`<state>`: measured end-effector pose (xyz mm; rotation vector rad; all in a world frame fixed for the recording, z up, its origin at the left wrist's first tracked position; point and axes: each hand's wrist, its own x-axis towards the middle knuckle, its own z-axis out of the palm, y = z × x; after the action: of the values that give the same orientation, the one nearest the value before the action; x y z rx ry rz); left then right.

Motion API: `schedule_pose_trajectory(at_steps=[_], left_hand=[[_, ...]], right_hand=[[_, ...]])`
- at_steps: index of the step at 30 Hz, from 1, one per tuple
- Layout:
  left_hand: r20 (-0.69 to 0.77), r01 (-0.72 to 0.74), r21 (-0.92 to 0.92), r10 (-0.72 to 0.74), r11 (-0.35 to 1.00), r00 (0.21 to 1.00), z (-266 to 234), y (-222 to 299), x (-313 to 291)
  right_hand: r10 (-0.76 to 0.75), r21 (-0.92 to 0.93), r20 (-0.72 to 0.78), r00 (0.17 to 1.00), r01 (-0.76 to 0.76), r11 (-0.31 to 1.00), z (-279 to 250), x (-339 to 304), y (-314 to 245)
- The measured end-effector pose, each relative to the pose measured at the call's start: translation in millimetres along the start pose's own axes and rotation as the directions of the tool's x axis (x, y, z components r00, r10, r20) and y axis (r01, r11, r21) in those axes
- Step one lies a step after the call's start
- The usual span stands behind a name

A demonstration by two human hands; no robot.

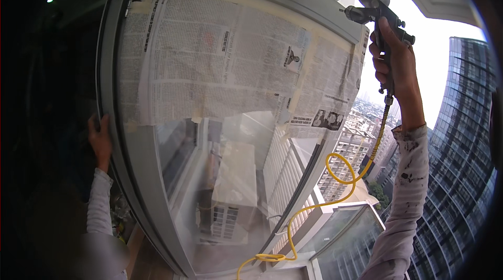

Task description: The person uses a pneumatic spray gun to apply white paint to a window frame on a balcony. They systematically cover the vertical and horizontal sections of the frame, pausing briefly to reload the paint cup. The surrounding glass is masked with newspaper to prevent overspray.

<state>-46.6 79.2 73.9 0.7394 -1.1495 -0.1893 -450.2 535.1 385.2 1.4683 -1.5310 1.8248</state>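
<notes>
Spray gun (378, 13) sits at two o'clock, gripped by the right hand's (404, 68) curled fingers; a yellow hose (354, 179) loops from its handle toward six. At nine, the left hand (100, 144) meets the grey frame (144, 175); whether its fingers clasp, I cannot tell. Newspaper (220, 55) hangs toward twelve.

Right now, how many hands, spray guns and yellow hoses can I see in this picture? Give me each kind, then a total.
Hands, left hand and right hand: 2
Spray gun: 1
Yellow hose: 1
Total: 4
</notes>
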Motion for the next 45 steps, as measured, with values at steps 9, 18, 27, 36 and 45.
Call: schedule_pose_trajectory(at_steps=[9, 18, 27, 36, 45], left_hand=[[-0.026, -0.022, 0.082, 0.024, 0.996, 0.999, 0, 0, 3], [-0.002, 0.001, 0.025, -0.001, 1.0, 1.0, -3, -9, 2], [0.007, -0.025, -0.066, 0.025, 0.998, 1.0, -2, -19, 3], [0.002, -0.076, -0.027, 0.076, 0.997, 0.997, 0, -10, 3], [0.0, -0.064, -0.001, 0.064, 0.998, 0.998, -2, -8, 2]], right_hand=[[0.075, -0.002, -0.185, 0.98, -0.077, 0.997, -54, 34, 60], [0.013, -0.168, -0.236, 0.972, -0.054, 0.984, -68, 25, 74], [0.071, 0.014, -0.105, 0.992, -0.069, 0.997, -9, -16, 20], [0.073, -0.044, -0.114, 0.991, -0.079, 0.996, -43, 6, 68], [0.06, -0.202, -0.25, 0.966, -0.113, 0.973, -69, 29, 99]])
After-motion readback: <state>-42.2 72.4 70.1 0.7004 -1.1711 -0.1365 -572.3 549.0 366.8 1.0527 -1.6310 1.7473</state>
